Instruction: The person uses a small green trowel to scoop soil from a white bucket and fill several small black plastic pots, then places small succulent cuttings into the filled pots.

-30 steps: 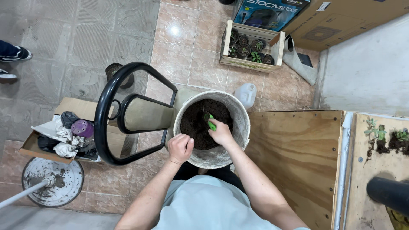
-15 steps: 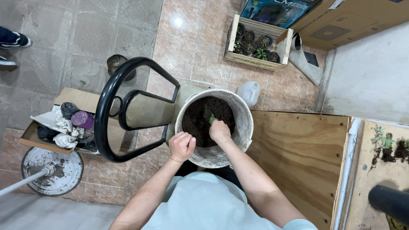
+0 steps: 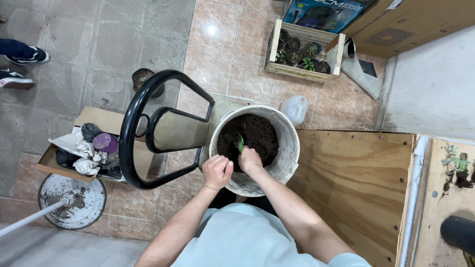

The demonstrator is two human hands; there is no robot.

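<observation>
The fingers (image 3: 246,159) of the right hand (image 3: 250,160) are clamped on a small green tool (image 3: 241,144), its tip in the dark soil (image 3: 255,136) of the white bucket (image 3: 287,153). A second ago this hand reached further across the soil; it has drawn back toward the bucket's near rim, so the digging now works the near side. The left hand (image 3: 217,171) is curled into a closed fist against the bucket's near rim, much as before, steadying it. Left of the bucket stands a black chair frame (image 3: 129,143); right of it lies a plywood bench (image 3: 356,183).
</observation>
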